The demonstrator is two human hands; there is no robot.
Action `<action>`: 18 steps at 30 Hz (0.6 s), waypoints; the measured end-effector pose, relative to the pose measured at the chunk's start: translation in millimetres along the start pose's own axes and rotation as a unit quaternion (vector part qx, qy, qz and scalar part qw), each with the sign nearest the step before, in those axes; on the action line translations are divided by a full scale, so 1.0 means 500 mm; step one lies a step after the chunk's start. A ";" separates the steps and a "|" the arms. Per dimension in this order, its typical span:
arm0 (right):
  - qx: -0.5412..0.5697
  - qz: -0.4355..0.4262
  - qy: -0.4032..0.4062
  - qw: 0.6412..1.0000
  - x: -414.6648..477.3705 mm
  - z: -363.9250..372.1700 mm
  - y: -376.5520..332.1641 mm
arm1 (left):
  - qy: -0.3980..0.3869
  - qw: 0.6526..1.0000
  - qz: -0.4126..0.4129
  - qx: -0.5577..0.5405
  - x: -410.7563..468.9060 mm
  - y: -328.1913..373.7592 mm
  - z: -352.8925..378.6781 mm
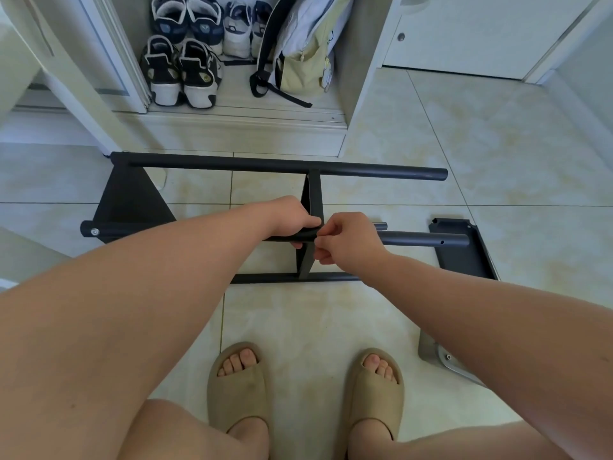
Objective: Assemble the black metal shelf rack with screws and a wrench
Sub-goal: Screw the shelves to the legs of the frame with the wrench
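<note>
While left hand (pixel 292 220) grips round matte-black tube (pixel 424 240), right hand (pixel 348 240) pinches same tube, hands close together.

A home, by the look of it an entry hall: glossy cream floor tiles (pixel 431 144), and at the far side a white closet (pixel 361 78) standing open (its sliding door (pixel 109 54) at the left) with sneakers (pixel 180 71) paired on its floor beside a leaning backpack (pixel 298 51). Far right, a white door (pixel 464 28). Near, feet in beige slippers (pixel 237 386).

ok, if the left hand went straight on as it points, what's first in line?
Likely the black middle shelf panel, right by the left hand; the right hand sits just beside that line. Depth unclear.
</note>
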State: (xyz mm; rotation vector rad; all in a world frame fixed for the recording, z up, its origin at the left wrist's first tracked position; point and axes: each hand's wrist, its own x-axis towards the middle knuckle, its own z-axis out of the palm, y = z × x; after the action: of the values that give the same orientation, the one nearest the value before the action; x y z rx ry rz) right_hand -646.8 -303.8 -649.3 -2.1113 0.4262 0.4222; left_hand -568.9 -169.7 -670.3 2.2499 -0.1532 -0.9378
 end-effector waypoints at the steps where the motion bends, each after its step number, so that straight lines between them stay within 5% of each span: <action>1: 0.007 0.002 -0.001 1.000 0.002 -0.001 0.001 | 0.001 1.000 -0.001 -0.001 -0.001 0.001 0.000; 8: -0.255 -0.111 -0.020 0.960 0.002 0.000 -0.013 | -0.016 1.000 -0.005 -0.006 -0.010 0.007 -0.001; 16: -0.016 0.011 -0.015 1.000 0.013 -0.007 -0.013 | -0.013 1.000 -0.012 -0.025 -0.013 0.011 0.000; 18: -0.033 0.003 -0.019 0.999 0.014 -0.006 -0.012 | -0.012 1.000 -0.016 -0.023 -0.012 0.009 0.000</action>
State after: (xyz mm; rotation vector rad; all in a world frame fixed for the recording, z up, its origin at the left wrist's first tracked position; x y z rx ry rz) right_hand -637.3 -304.0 -646.7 -2.1618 0.4018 0.4854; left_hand -572.6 -171.1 -664.1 2.2045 -0.1060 -0.9766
